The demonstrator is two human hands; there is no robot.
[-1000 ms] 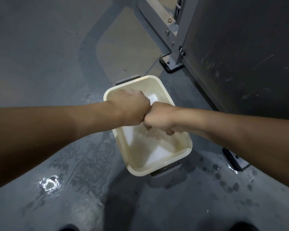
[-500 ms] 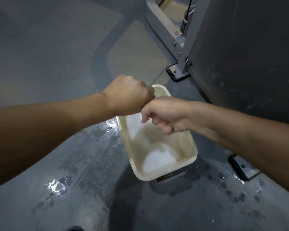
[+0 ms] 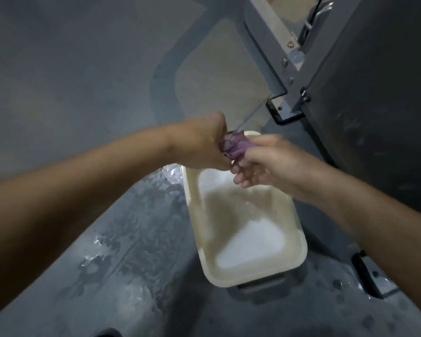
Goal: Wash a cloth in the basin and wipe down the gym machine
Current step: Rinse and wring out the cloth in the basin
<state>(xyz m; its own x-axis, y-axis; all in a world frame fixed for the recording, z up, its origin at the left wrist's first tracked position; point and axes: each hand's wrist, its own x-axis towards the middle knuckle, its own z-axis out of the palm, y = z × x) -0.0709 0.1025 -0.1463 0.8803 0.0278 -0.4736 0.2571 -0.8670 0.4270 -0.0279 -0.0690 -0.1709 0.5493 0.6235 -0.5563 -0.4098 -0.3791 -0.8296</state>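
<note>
Nearest the camera, the grey floor [image 3: 58, 81] is wet, with puddles [image 3: 95, 260] glinting left of the basin and dark drops [image 3: 338, 283] spotting it on the right. The cream rectangular basin [image 3: 299, 242] sits on that floor holding shallow cloudy water, a dark handle [image 3: 260, 285] showing under its near end. It now lies lower in the view than half a second ago, and the hands have risen clear of it.

Above the far end of the basin both hands meet. Earlier they were two fists pressed knuckle to knuckle with nothing showing between them; now a wadded purple cloth [image 3: 236, 144] is exposed there. The left hand [image 3: 202, 144] is curled tightly round the cloth's left end. The right hand [image 3: 267, 159] pinches the other end between thumb and upper fingers, its lower fingers loosened and pointing down toward the water. The picture is motion-blurred, so finer finger detail is unclear.

Beyond and to the right stands the gym machine [image 3: 374, 93]: a dark scuffed panel, a grey bolted frame, and a black foot bracket [image 3: 281, 110] on the floor just past the basin.
</note>
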